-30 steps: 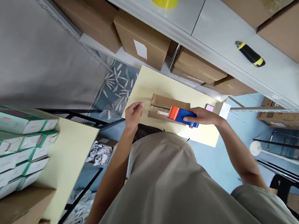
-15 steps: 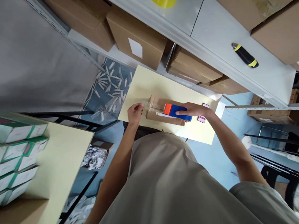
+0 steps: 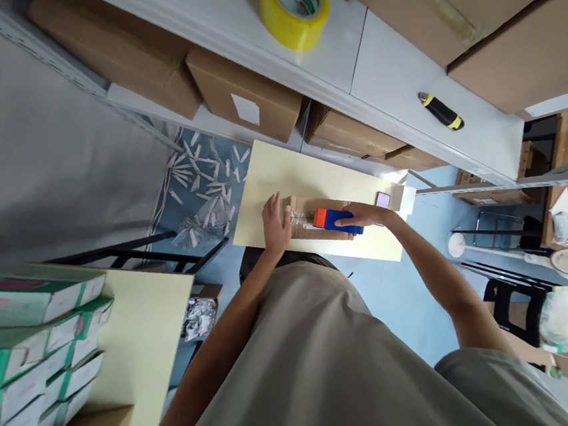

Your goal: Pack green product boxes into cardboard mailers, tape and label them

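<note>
A small brown cardboard box lies on a pale yellow table below me. My right hand grips a blue and red tape dispenser resting on top of the box. My left hand lies with fingers stretched flat against the box's left end, over a strip of clear tape. A pink phone sits on the table just beyond my right hand.
A grey shelf unit carries a yellow tape roll, a black and yellow cutter and brown cartons. Green and white boxes are stacked on a second table at left. Paper scraps litter the floor.
My left hand went from pinching the tape end beside the box to pressing flat on the box's left end. The dispenser shifted slightly left along the box. The view tilted upward.
</note>
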The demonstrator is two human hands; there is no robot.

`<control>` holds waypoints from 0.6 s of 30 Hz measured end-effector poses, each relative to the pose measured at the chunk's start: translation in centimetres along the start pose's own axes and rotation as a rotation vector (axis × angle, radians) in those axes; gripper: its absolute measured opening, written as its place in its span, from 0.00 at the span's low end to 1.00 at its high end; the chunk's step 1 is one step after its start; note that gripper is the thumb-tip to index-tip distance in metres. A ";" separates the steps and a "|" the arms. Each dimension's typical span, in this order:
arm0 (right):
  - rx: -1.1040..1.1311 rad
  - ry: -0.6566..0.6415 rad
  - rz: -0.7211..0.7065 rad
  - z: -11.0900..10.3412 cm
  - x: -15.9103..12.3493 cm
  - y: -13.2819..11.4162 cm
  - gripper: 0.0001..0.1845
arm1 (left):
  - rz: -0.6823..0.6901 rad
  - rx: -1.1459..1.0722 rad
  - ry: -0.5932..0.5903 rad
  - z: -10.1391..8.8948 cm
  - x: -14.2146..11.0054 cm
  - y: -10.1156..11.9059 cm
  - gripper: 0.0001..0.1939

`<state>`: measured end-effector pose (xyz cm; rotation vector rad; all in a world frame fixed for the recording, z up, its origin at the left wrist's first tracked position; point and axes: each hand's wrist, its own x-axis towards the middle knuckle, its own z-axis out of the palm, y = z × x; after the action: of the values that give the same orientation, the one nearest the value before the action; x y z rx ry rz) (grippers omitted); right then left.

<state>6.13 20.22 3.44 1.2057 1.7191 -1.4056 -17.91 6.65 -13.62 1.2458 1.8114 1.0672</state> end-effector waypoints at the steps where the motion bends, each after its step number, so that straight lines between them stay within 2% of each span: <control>1: -0.016 0.003 0.012 0.1 0.0 0.1 0.35 | 0.099 0.047 -0.053 -0.1 0.3 0.9 0.32; 4: -0.066 0.019 0.038 0.4 0.1 0.4 0.34 | 0.301 0.158 -0.248 0.2 1.0 2.6 0.31; 7: -0.086 0.039 0.049 0.6 0.3 0.8 0.31 | 0.363 0.228 -0.352 0.5 1.1 2.5 0.32; 11: -0.078 0.021 0.026 0.3 0.5 1.0 0.31 | 0.372 0.308 -0.381 0.4 1.1 1.6 0.33; 14: -0.006 -0.043 -0.005 -0.8 -0.7 1.8 0.33 | 0.359 0.375 -0.381 0.2 1.1 1.6 0.33; 16: 0.055 -0.110 0.031 -2.0 -2.6 3.4 0.36 | 0.340 0.414 -0.373 0.2 1.2 1.7 0.34; 18: 0.081 -0.167 0.083 -3.5 -5.3 6.2 0.38 | 0.328 0.439 -0.370 0.2 1.2 1.7 0.34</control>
<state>14.17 22.28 6.37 1.1542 1.4952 -1.4937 -17.46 8.20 -12.30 1.9128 1.6298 0.5516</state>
